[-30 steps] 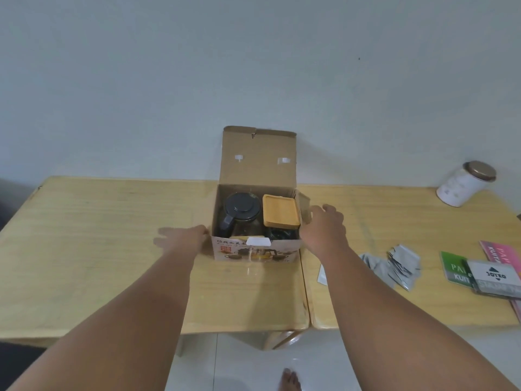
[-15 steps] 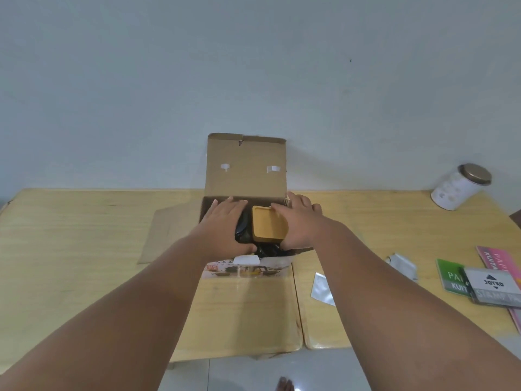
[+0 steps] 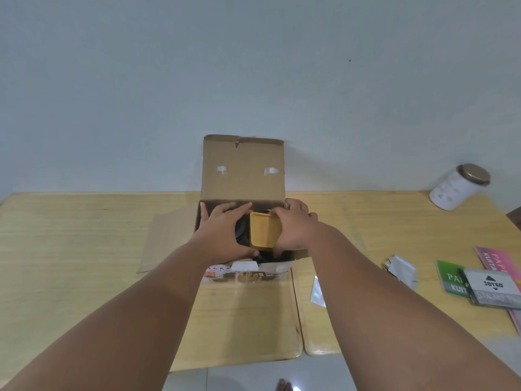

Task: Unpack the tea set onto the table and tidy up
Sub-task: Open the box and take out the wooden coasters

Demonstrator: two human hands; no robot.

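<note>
An open cardboard box (image 3: 243, 167) stands on the wooden table (image 3: 70, 238), its lid flap upright against the wall. Inside lie a dark teapot (image 3: 242, 235) and a square yellow wooden tray (image 3: 263, 231). My left hand (image 3: 222, 232) is spread over the teapot and hides most of it. My right hand (image 3: 293, 230) curls round the right side of the yellow tray, with fingertips at its far and near corners. What lies under the tray is hidden.
A side flap (image 3: 166, 241) of the box lies flat to the left. On the right table are silver sachets (image 3: 400, 268), a green packet (image 3: 449, 277), a grey JOYKO box (image 3: 492, 286), a pink packet (image 3: 496, 259) and a white jar (image 3: 458, 187) near the wall.
Both hands went from the outer sides of the box into it, the left over the teapot, the right onto the yellow tray. The view has come closer to the box.
</note>
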